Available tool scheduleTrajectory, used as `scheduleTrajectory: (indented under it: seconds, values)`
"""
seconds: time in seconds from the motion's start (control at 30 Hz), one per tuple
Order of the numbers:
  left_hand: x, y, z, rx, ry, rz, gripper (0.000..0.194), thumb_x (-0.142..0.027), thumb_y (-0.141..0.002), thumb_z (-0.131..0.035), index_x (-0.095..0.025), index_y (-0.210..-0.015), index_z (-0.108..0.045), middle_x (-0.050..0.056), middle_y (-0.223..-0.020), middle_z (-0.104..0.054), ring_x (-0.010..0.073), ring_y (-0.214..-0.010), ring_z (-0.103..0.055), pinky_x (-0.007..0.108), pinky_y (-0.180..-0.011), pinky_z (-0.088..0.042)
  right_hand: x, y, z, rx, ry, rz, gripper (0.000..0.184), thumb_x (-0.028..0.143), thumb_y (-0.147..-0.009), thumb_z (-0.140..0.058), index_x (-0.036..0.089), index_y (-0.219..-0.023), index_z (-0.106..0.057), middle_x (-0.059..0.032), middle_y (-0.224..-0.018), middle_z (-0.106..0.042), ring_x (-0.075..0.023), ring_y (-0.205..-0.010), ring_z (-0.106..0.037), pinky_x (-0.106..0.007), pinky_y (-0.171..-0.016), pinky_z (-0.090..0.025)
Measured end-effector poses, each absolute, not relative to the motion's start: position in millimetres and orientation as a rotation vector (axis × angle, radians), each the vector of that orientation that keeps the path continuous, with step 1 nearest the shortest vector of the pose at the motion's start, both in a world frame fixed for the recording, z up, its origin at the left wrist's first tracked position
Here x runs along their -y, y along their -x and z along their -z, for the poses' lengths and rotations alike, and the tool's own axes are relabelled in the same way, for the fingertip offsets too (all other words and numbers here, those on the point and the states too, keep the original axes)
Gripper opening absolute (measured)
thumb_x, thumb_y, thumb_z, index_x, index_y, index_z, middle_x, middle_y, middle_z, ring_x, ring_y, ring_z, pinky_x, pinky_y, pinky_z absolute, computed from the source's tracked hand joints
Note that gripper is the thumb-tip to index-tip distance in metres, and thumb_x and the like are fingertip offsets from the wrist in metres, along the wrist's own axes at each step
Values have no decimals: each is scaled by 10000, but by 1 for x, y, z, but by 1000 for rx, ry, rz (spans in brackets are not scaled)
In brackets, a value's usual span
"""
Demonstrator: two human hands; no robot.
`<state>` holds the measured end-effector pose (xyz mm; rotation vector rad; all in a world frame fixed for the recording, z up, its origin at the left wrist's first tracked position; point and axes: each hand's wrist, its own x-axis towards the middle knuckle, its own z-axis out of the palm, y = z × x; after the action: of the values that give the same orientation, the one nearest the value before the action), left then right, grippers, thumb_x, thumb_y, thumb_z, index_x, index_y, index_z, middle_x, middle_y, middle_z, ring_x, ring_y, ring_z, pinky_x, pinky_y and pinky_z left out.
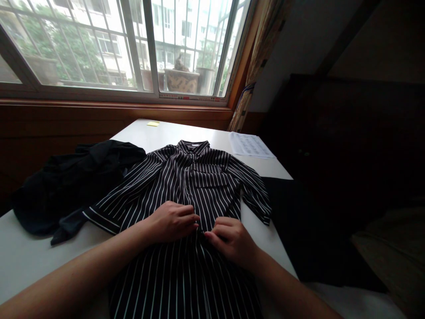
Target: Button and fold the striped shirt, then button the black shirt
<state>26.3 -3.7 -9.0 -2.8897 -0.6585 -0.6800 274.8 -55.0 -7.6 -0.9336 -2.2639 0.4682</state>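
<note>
A black shirt with white stripes (pixel 156 270) lies face up on the white table (pixel 186 131), its collar at the far end and its sleeves spread to both sides. At the front placket, around the middle of the shirt, my left hand (pixel 174 221) pinches the fabric with bent fingers. Just to its right, my right hand (pixel 230 239) is closed too, thumb and forefinger gripping the placket edge. A small dark spot, perhaps a button, shows between the fingertips. Above the hands, the upper front looks fastened.
A heap of dark clothing (pixel 79 181) lies on the left, touching the striped sleeve. Printed paper (pixel 251 145) and a yellow sticky note (pixel 153 124) rest near the far edge. Dark cloth (pixel 308 230) hangs over the right side. A barred window (pixel 186 48) stands beyond the table.
</note>
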Motion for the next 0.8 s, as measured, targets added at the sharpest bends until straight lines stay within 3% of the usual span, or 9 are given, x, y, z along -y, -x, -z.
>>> scheduleTrajectory:
  seconds: [0.1, 0.2, 0.33, 0.53, 0.8]
  values:
    - [-1, -27, 9, 887, 2892, 511, 221, -335, -1024, -484, -236, -1058, -679, 12, -932, -657, 139, -643, -612, 258, -514, -431, 53, -274, 8, 2265, 980, -433, 302, 257, -987, -578, 190, -696, -627, -7, -694, -564, -142, -650, -547, -285, -633, -438]
    - [-5, -26, 11, 1013, 2897, 468, 215, -339, -1014, -513, -249, -1140, -663, 33, -1060, -651, 177, -819, -655, 274, -623, -516, 50, -273, 9, 2279, 1036, -463, 45, 198, -920, -664, 203, -887, -695, -38, -898, -642, -180, -850, -609, -316, -795, -499]
    - [-11, -22, 14, 1095, 2907, 519, 318, -347, -1017, -521, -248, -1313, -579, 66, -1182, -637, 209, -995, -651, 333, -804, -572, 47, -274, 9, 2318, 1150, -411, 150, 179, -865, -725, 234, -1005, -712, -54, -1063, -648, -223, -1000, -600, -409, -939, -497]
    - [-21, -12, 18, 1163, 2856, 567, 452, -405, -1011, -530, -242, -1430, -483, 95, -1276, -640, 243, -1084, -644, 396, -901, -570, 43, -279, 11, 2302, 1292, -280, 266, 218, -897, -689, 246, -1161, -700, -97, -1214, -653, -280, -1139, -588, -513, -1017, -480]
    - [-31, 1, 17, 1428, 2827, 460, 594, -511, -1034, -423, -228, -1543, -306, 109, -1404, -604, 272, -1208, -640, 408, -953, -549, 37, -286, 20, 2344, 1415, -159, 378, 177, -963, -555, 218, -1332, -626, -112, -1451, -569, -291, -1355, -506, -534, -1125, -417]
